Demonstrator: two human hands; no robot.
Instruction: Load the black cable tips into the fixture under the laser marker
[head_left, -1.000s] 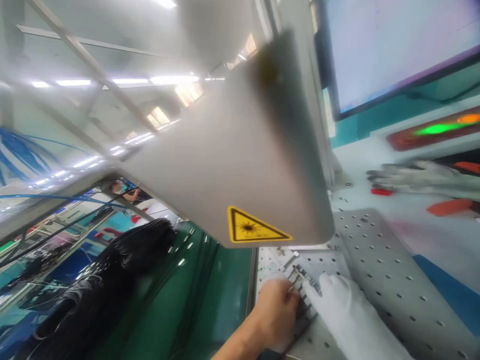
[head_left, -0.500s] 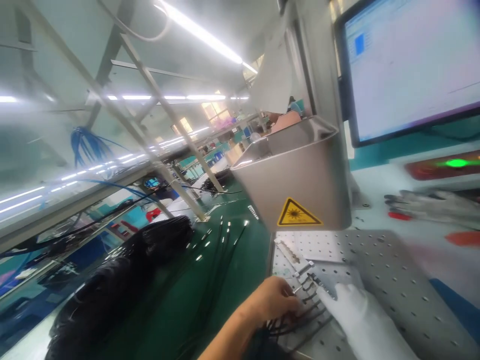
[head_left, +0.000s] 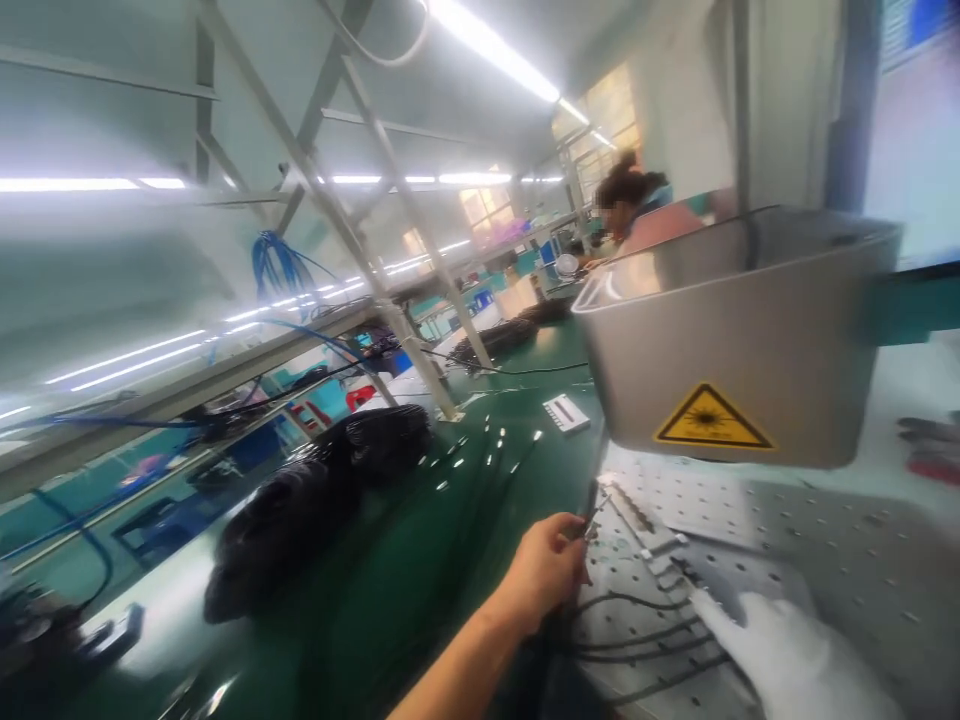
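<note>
My bare left hand [head_left: 546, 568] is closed in a pinch on the metal-tipped end of a thin black cable [head_left: 590, 516], lifted just off the left edge of the perforated metal plate [head_left: 825, 540]. My right hand [head_left: 787, 655], in a white glove, lies flat with fingers stretched out on the plate, pressing on several black cables [head_left: 637, 640] that lead into a small slotted fixture [head_left: 660, 545]. Above the plate hangs a grey laser housing [head_left: 735, 330] with a yellow warning triangle [head_left: 711, 418].
A green belt [head_left: 420, 560] runs to the left, carrying bundles of black cables [head_left: 315, 500] and loose cables with shiny tips. A small white part [head_left: 566, 412] lies on it. Another person [head_left: 637, 210] works farther back. Grey gloves [head_left: 930, 430] lie at right.
The view has swung left and up. My left hand has risen from the fixture, drawing one cable end away to the left. My gloved right hand has stayed on the plate.
</note>
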